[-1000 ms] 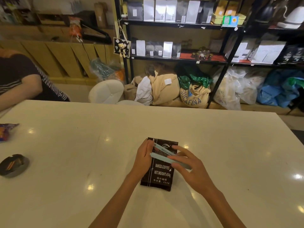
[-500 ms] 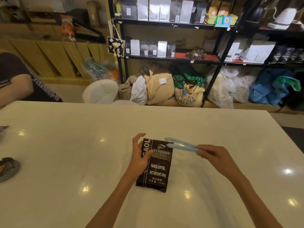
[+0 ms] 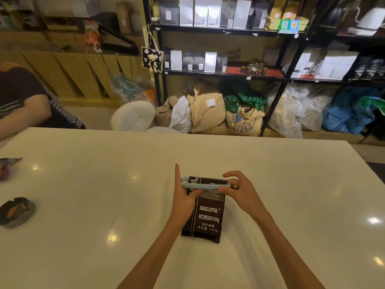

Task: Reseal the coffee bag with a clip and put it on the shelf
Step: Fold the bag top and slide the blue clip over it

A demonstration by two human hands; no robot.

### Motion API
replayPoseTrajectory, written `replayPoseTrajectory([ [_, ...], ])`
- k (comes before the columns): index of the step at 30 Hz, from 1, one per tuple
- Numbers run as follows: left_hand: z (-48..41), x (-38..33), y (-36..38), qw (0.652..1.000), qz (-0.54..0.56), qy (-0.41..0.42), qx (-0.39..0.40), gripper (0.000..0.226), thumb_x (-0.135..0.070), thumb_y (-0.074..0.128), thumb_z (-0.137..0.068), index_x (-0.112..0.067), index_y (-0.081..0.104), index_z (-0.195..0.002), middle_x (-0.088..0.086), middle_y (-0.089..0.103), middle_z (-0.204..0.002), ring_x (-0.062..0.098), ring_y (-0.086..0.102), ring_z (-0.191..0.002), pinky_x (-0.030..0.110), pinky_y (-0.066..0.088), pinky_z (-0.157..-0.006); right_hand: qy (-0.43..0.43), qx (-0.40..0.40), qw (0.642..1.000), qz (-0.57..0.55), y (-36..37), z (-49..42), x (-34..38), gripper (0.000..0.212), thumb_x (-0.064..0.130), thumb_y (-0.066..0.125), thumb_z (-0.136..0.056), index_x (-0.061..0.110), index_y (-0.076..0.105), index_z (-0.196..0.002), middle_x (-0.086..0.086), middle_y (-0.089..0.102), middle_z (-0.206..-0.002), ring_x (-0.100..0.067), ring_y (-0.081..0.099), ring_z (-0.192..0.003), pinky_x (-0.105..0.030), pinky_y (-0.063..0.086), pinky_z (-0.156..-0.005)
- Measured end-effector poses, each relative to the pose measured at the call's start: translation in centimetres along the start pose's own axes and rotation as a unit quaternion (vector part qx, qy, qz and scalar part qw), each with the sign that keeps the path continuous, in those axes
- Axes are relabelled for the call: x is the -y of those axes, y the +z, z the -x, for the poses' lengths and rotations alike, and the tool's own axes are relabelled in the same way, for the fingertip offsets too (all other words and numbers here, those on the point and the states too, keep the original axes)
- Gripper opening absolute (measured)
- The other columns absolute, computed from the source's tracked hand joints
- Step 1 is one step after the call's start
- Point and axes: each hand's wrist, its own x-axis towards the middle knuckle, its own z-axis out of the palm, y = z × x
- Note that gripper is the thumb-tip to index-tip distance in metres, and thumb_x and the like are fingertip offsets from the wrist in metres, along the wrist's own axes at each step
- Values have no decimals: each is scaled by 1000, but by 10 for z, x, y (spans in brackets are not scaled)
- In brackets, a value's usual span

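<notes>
— Coffee bag (image 3: 206,213) lay flat on the table (image 3: 104,205). Why?
— So both hands could work. Left hand (image 3: 184,198) and right hand (image 3: 239,192) pinched the blue clip (image 3: 206,186) across its top, to close it.

Coffee bag (image 3: 205,213) flat on table (image 3: 104,205), lower centre. Clip (image 3: 205,186) across bag's top end, left hand (image 3: 184,197) at its left, right hand (image 3: 239,191) at right. Shelf (image 3: 225,73) behind table, upper frame; ashtray (image 3: 16,211) on table, far left.
</notes>
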Motion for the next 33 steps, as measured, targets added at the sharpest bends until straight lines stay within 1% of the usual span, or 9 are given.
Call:
replayPoseTrajectory([
  [5, -6, 3, -3, 999, 10, -42, 10, 101, -2, 69, -85, -36, 1, -153, -3, 47, -127, 5, 63, -91, 15, 57, -62, 9, -21, 1000, -11, 3, -4, -7, 35, 22, 77, -83, 19, 59, -113, -9, 72, -108, -21, 70, -95, -32, 61, -75],
  [10, -17, -2, -18, 990, 16, -93, 107, 39, -26, 63, -91, -18, 51, -126, 15, 68, -118, 24, 72, -100, 36, 59, -83, 28, -42, 998, -32, 2, -11, -17, 34, 16, 73, -86, 16, 56, -116, -17, 69, -113, -27, 70, -99, -41, 64, -75],
  [14, -18, -2, -11, 996, 36, -77, 38, 26, -27, 57, -95, -9, 61, -113, 14, 73, -102, 23, 74, -90, 30, 59, -74, 29, -48, 997, -46, 7, -16, -15, 36, 12, 72, -87, 15, 55, -118, -15, 69, -110, -26, 70, -96, -40, 63, -73],
  [17, -20, 1, -7, 996, 59, -64, -3, 15, -20, 61, -93, -11, 66, -104, 11, 75, -95, 23, 73, -86, 31, 59, -73, 67, -71, 981, -166, 17, -17, -17, 42, 15, 72, -87, 14, 54, -125, -14, 71, -110, -25, 73, -94, -36, 62, -75],
  [19, -22, 3, -4, 996, 62, -65, -23, 9, -17, 62, -92, -13, 68, -99, 9, 74, -91, 21, 73, -83, 30, 59, -72, 109, -58, 962, -244, 29, -15, -20, 46, 24, 76, -83, 13, 57, -123, -16, 73, -111, -29, 74, -95, -45, 61, -84],
  [23, -21, 6, -4, 996, 60, -63, -29, 13, -15, 63, -92, -9, 67, -102, 12, 74, -91, 16, 74, -75, 25, 59, -63, 143, -65, 953, -258, 50, -10, -19, 44, 30, 82, -76, 12, 60, -109, -17, 75, -99, -33, 76, -85, -49, 62, -77],
  [28, -22, 10, -14, 986, 148, -73, 32, 24, -24, 68, -84, -11, 63, -104, 16, 71, -102, 31, 69, -94, 44, 58, -84, 131, -75, 945, -291, 54, -11, -17, 36, 25, 82, -77, 13, 62, -104, -18, 75, -100, -34, 75, -87, -48, 62, -78],
  [30, -22, 11, -13, 970, 219, -94, 50, 28, -25, 67, -82, -13, 59, -105, 15, 69, -103, 30, 68, -93, 45, 58, -83, 124, -80, 945, -292, 57, -12, -16, 33, 23, 82, -78, 13, 63, -102, -18, 75, -99, -33, 75, -87, -47, 62, -77],
  [33, -21, 15, -7, 972, 218, -91, 10, 30, -24, 66, -87, -12, 61, -114, 18, 70, -105, 32, 70, -92, 48, 59, -82, 132, -90, 943, -291, 60, -14, -16, 37, 24, 83, -76, 11, 63, -105, -18, 75, -100, -33, 76, -86, -48, 62, -77],
])
